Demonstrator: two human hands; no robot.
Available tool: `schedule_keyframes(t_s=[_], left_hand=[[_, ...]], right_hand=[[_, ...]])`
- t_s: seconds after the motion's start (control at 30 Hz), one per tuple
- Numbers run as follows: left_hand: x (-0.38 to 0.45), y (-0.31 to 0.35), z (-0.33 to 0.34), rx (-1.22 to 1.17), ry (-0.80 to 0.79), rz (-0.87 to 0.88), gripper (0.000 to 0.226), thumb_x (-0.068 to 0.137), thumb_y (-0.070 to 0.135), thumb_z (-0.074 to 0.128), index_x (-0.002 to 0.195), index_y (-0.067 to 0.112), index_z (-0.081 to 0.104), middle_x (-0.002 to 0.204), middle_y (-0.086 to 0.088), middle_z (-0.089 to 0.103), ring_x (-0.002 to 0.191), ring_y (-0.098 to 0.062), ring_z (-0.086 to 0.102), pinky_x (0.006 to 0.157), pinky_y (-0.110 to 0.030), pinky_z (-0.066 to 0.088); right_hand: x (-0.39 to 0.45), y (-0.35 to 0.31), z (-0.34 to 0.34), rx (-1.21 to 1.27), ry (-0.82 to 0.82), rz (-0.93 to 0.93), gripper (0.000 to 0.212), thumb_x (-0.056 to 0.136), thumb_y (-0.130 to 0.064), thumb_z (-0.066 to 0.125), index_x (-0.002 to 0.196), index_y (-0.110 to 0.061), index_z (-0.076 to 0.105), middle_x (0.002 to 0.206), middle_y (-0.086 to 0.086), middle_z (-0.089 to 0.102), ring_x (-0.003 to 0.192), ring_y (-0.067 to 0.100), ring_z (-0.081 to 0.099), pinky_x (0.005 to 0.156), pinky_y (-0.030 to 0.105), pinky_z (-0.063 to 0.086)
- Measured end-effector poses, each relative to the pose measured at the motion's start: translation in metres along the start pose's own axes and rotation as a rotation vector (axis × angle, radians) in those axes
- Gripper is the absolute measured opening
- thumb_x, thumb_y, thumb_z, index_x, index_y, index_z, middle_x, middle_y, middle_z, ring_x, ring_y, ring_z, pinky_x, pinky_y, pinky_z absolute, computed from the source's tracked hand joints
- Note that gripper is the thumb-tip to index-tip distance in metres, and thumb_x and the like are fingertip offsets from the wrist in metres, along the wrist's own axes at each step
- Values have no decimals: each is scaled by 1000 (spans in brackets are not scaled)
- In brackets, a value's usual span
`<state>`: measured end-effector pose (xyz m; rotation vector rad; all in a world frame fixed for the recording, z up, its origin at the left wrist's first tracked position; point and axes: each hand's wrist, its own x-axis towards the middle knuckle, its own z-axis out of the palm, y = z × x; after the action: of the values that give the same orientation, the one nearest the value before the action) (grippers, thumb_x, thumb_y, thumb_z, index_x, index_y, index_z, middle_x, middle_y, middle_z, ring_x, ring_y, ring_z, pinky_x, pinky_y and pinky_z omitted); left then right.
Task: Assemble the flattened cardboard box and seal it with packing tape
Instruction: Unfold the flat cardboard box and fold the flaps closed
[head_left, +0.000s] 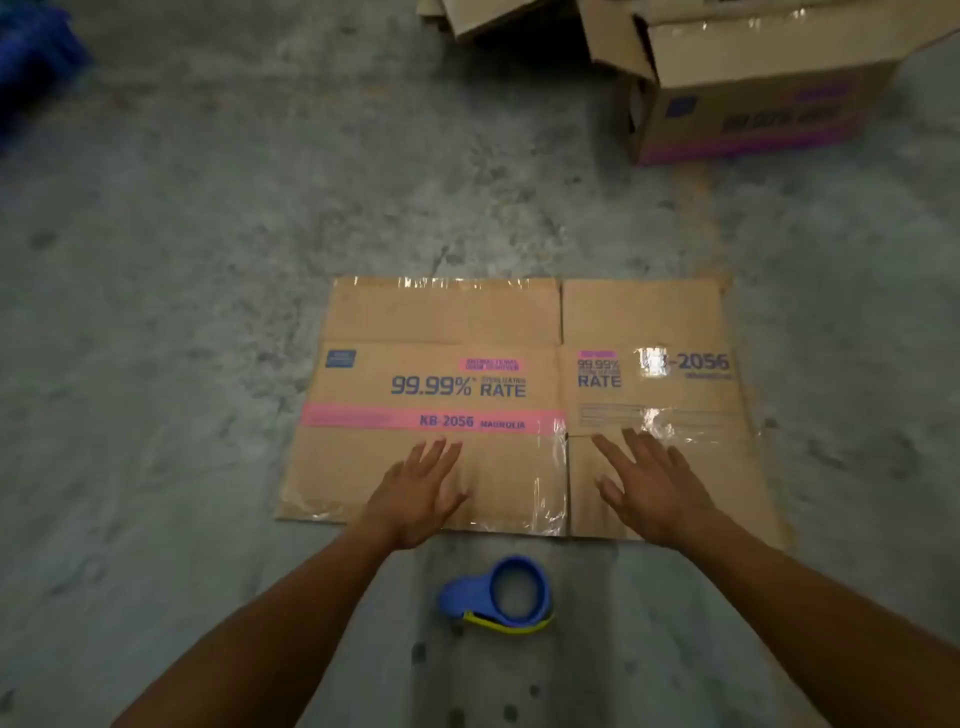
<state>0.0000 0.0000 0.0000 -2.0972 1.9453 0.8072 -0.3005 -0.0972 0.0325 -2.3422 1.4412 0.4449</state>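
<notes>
A flattened cardboard box (524, 405) is lying printed side up on the grey concrete floor (208, 312), with old clear tape glinting along its flaps and centre seam. Both bare hands are reaching over its near flaps with fingers spread wide and holding nothing: the left hand (415, 493) is hovering over the larger left flap, the right hand (652, 488) over the smaller right flap; whether the palms are touching the cardboard cannot be told. A blue tape dispenser (501, 595) with a yellow-green edge is lying on the floor just beside the box's near edge, between the two forearms. Assembled, taped cartons (753, 78) are standing at the far right.
</notes>
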Motion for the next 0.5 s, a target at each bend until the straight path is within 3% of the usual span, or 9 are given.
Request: schedule_keyframes(t_s=[0.1, 0.23, 0.37, 0.5], left_hand=[[23, -16, 28, 158, -108, 94, 104, 62, 86, -9, 153, 36, -8, 163, 1, -13, 150, -29, -11, 119, -49, 8], [45, -35, 56, 407, -143, 254, 98, 76, 86, 26, 148, 41, -22, 158, -1, -31, 144, -33, -26, 116, -57, 0], [60, -41, 56, 521, -119, 321, 105, 79, 77, 44, 148, 37, -24, 157, -6, -33, 142, -40, -27, 113, -62, -2], [56, -27, 46, 529, -180, 330, 93, 90, 62, 46, 153, 29, -13, 160, -12, -23, 145, -47, -15, 114, -62, 7]], right_hand=[[26, 4, 29, -97, -110, -137, 64, 98, -51, 33, 154, -37, 6, 164, 9, 6, 150, 29, 6, 118, 48, 16], [44, 1, 71, -240, -220, -219, 86, 84, -72, 41, 150, -47, -7, 163, 9, -12, 149, 37, -9, 113, 62, 14], [48, 2, 87, -399, -230, -244, 110, 75, -71, 58, 147, -46, -21, 160, 14, -25, 145, 45, -17, 107, 67, 17], [46, 1, 74, -471, -253, -311, 96, 87, -53, 57, 149, -43, -16, 160, 18, -19, 145, 50, -9, 106, 61, 30]])
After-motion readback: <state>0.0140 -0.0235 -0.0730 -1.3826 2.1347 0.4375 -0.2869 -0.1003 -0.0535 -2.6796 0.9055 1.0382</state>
